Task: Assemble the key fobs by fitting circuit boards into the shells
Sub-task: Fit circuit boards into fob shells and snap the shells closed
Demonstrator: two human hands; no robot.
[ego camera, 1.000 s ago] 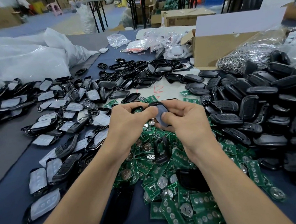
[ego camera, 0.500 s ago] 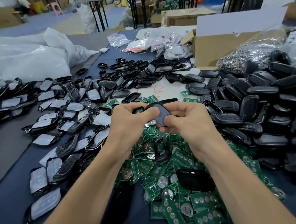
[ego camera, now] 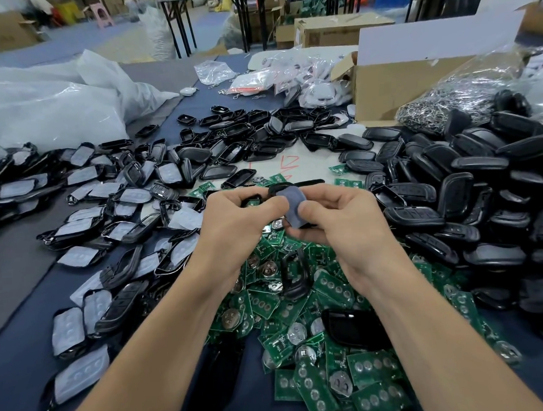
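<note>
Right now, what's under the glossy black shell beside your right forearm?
The black shell lies on the heap of green circuit boards, which poke out along its left and near edges. What sits directly beneath is covered, and the right forearm hides its right end.

left hand [ego camera: 233, 222]: fingers curled, thumb pressing | right hand [ego camera: 341, 221]: fingers pinching

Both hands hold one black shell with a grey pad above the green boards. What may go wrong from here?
1. The left hand and right hand hold the shell in the air, thumbs on its grey pad; the pad may shift and sit crooked.
2. If the shell slips, it would likely fall among the circuit boards below and be hard to find.
</note>
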